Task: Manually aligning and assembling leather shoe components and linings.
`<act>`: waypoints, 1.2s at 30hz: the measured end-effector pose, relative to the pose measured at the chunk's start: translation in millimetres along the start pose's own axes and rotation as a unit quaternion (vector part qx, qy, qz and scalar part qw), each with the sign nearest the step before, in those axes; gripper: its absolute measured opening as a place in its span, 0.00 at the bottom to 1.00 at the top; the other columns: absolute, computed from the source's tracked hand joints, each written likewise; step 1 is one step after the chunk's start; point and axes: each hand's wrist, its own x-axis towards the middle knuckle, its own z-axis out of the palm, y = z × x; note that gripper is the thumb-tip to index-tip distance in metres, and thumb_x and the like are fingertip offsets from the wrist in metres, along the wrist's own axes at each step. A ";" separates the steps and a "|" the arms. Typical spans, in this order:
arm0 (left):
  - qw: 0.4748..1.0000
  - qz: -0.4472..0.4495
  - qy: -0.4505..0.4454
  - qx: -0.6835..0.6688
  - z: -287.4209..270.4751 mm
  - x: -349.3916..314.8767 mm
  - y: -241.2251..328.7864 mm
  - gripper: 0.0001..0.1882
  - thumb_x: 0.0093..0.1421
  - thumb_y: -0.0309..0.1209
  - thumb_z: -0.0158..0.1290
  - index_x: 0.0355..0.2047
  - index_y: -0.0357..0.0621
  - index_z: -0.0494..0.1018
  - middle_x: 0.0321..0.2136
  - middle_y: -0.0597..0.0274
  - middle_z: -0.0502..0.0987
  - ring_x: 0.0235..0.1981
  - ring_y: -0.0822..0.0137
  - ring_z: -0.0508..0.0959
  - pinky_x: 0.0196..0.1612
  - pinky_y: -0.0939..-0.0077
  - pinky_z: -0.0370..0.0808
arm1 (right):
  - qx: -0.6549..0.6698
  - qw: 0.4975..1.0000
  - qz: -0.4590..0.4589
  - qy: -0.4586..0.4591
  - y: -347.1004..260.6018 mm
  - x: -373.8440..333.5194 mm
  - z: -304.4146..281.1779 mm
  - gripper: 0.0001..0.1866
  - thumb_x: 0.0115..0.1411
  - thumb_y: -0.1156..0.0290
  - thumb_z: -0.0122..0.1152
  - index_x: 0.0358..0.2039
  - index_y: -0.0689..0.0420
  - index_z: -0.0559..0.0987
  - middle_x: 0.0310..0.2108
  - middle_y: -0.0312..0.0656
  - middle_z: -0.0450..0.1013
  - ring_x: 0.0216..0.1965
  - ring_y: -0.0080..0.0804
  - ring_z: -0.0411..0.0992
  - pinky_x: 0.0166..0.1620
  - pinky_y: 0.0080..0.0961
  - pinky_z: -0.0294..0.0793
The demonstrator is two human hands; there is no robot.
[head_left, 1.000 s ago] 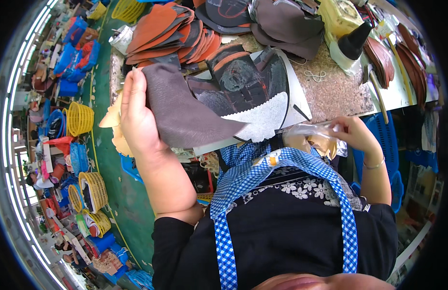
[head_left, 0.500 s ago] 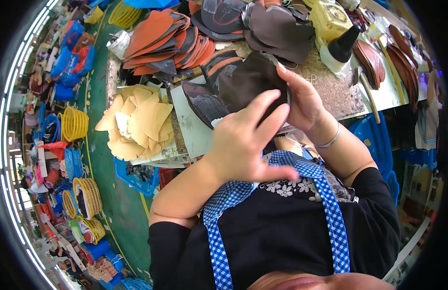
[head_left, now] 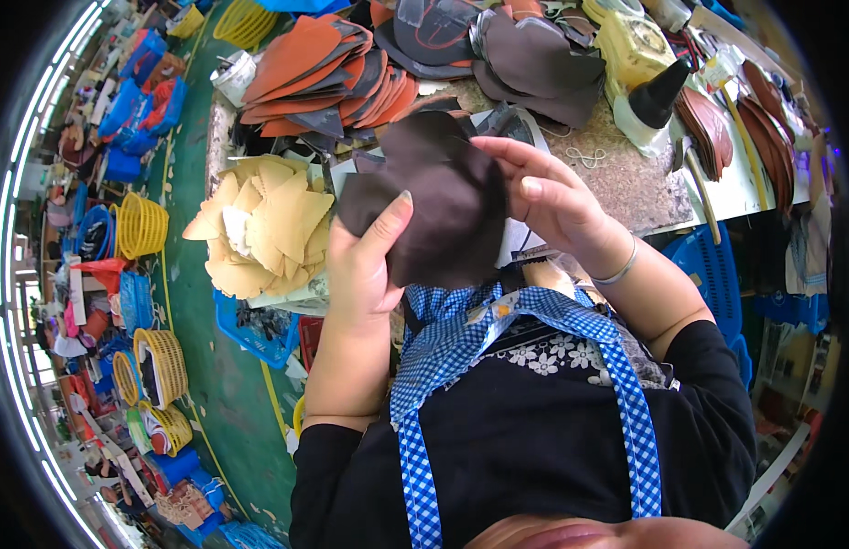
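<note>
A dark brown leather shoe-upper piece [head_left: 447, 215] with lobed edges is held up over the near side of the workbench. My left hand [head_left: 365, 256] grips its left side, thumb flat on top and the other fingers hidden beneath. At the right edge is my right hand [head_left: 562, 197], its index fingertip touching the leather while the thumb stands apart from it. Partly covered by the held piece, more dark cut pieces [head_left: 511, 123] lie on the bench behind. A stack of similar dark brown leather pieces [head_left: 543, 69] rests farther back.
Orange-and-black cut pieces [head_left: 305, 69] are piled at the back left, cream scalloped pieces [head_left: 269, 220] at the left. A black-tipped bottle [head_left: 658, 96], a hammer [head_left: 699, 188] and brown leather pieces [head_left: 703, 128] lie right. Blue baskets [head_left: 250, 334] [head_left: 708, 265] stand beside the bench.
My left hand has gone from hovering, fingers spread, to gripping the leather piece on its left side. The piece has moved nearer and turned flatter. My right hand's fingers have loosened at its edge.
</note>
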 end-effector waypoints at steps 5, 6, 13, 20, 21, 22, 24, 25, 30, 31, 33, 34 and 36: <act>0.985 0.053 -0.042 0.160 16.7 -4.6 8.0 0.16 0.56 0.21 0.58 0.44 0.37 0.70 0.37 0.63 0.77 0.38 0.74 0.76 0.43 0.80 0.72 | -0.097 0.995 0.038 0.008 8.6 3.4 8.7 0.28 0.60 0.66 0.59 0.57 0.66 0.64 0.49 0.43 0.71 0.50 0.27 0.70 0.54 0.25 0.67; 0.984 0.060 -0.045 0.159 20.3 -5.2 9.0 0.16 0.56 0.21 0.58 0.45 0.38 0.70 0.36 0.64 0.77 0.37 0.76 0.75 0.42 0.82 0.72 | -0.113 0.992 0.046 0.023 8.8 4.5 12.4 0.25 0.60 0.65 0.59 0.54 0.66 0.67 0.47 0.41 0.73 0.48 0.25 0.71 0.53 0.24 0.67; 0.985 0.078 0.040 0.148 16.7 -6.2 12.7 0.12 0.60 0.25 0.55 0.44 0.38 0.71 0.37 0.61 0.77 0.37 0.72 0.77 0.42 0.79 0.74 | 0.098 0.990 0.067 0.079 24.2 3.7 -25.6 0.15 0.67 0.66 0.48 0.47 0.63 0.75 0.44 0.41 0.76 0.44 0.26 0.74 0.51 0.25 0.72; 0.986 0.087 0.132 0.049 -5.7 -7.2 -5.2 0.13 0.62 0.31 0.53 0.45 0.39 0.71 0.41 0.57 0.77 0.40 0.64 0.78 0.43 0.69 0.77 | 0.109 0.981 -0.050 0.149 4.7 -4.6 -20.5 0.22 0.68 0.64 0.46 0.58 0.64 0.64 0.54 0.46 0.69 0.55 0.32 0.67 0.58 0.30 0.66; 0.986 0.087 0.134 0.048 -7.9 -8.9 -8.5 0.13 0.62 0.31 0.53 0.45 0.39 0.71 0.41 0.57 0.77 0.40 0.64 0.78 0.43 0.69 0.77 | 0.096 0.981 -0.061 0.157 2.0 -6.1 -17.2 0.24 0.67 0.64 0.47 0.59 0.64 0.63 0.53 0.45 0.69 0.56 0.31 0.67 0.58 0.30 0.65; 0.985 0.088 0.125 0.081 -10.3 -11.6 -11.6 0.12 0.64 0.31 0.51 0.44 0.38 0.72 0.40 0.57 0.77 0.40 0.66 0.78 0.43 0.71 0.77 | 0.096 0.981 -0.059 0.157 -0.1 -9.7 -13.6 0.24 0.67 0.64 0.47 0.59 0.64 0.63 0.53 0.45 0.69 0.56 0.31 0.67 0.58 0.30 0.65; 0.981 0.098 0.103 0.129 -17.3 -19.3 -22.8 0.10 0.65 0.30 0.49 0.43 0.37 0.72 0.40 0.59 0.76 0.40 0.71 0.77 0.44 0.77 0.74 | -0.054 0.987 -0.093 0.118 -5.4 -20.8 -8.0 0.29 0.61 0.68 0.58 0.60 0.63 0.62 0.53 0.40 0.68 0.52 0.27 0.68 0.55 0.26 0.67; 0.980 0.093 0.086 0.151 -20.9 -26.7 -26.3 0.10 0.64 0.28 0.50 0.43 0.36 0.73 0.39 0.60 0.77 0.39 0.73 0.76 0.44 0.78 0.73 | -0.099 0.984 -0.122 0.082 -8.9 -26.3 -8.3 0.38 0.52 0.75 0.66 0.62 0.61 0.60 0.55 0.39 0.65 0.53 0.25 0.67 0.56 0.24 0.65; 0.949 0.054 0.087 0.298 -35.0 -47.9 -47.8 0.09 0.62 0.28 0.54 0.39 0.34 0.76 0.32 0.62 0.79 0.33 0.76 0.76 0.38 0.81 0.73 | -0.331 0.942 -0.055 0.013 -14.6 -49.5 -19.2 0.42 0.42 0.86 0.70 0.60 0.60 0.63 0.56 0.39 0.66 0.53 0.24 0.66 0.56 0.24 0.64; 0.942 0.029 0.092 0.320 -42.4 -47.9 -53.4 0.10 0.61 0.29 0.55 0.38 0.33 0.76 0.32 0.62 0.79 0.33 0.76 0.76 0.37 0.82 0.72 | -0.399 0.917 -0.014 -0.006 -15.6 -48.8 -22.7 0.41 0.42 0.86 0.69 0.59 0.60 0.65 0.55 0.39 0.66 0.52 0.24 0.66 0.56 0.24 0.64; 0.908 0.081 0.081 0.404 -50.9 -47.4 -57.6 0.09 0.60 0.28 0.56 0.37 0.33 0.75 0.30 0.62 0.79 0.31 0.77 0.75 0.35 0.82 0.72 | -0.449 0.893 -0.023 -0.038 -19.4 -43.4 -31.0 0.37 0.42 0.84 0.69 0.55 0.59 0.69 0.53 0.41 0.68 0.50 0.28 0.68 0.55 0.26 0.66; 0.908 0.080 0.082 0.403 -49.0 -46.1 -55.4 0.09 0.60 0.28 0.56 0.37 0.33 0.75 0.30 0.62 0.79 0.31 0.77 0.75 0.35 0.82 0.72 | -0.496 0.865 -0.031 -0.068 -20.5 -41.5 -34.7 0.32 0.42 0.82 0.69 0.51 0.58 0.73 0.50 0.43 0.70 0.48 0.32 0.70 0.53 0.28 0.68; 0.894 0.138 0.100 0.414 -39.4 -37.9 -45.1 0.09 0.58 0.26 0.58 0.37 0.34 0.74 0.29 0.63 0.78 0.29 0.78 0.74 0.34 0.83 0.72 | -0.574 0.813 -0.058 -0.075 -24.9 -34.9 -30.3 0.24 0.43 0.76 0.70 0.44 0.57 0.79 0.47 0.49 0.72 0.46 0.44 0.73 0.50 0.32 0.71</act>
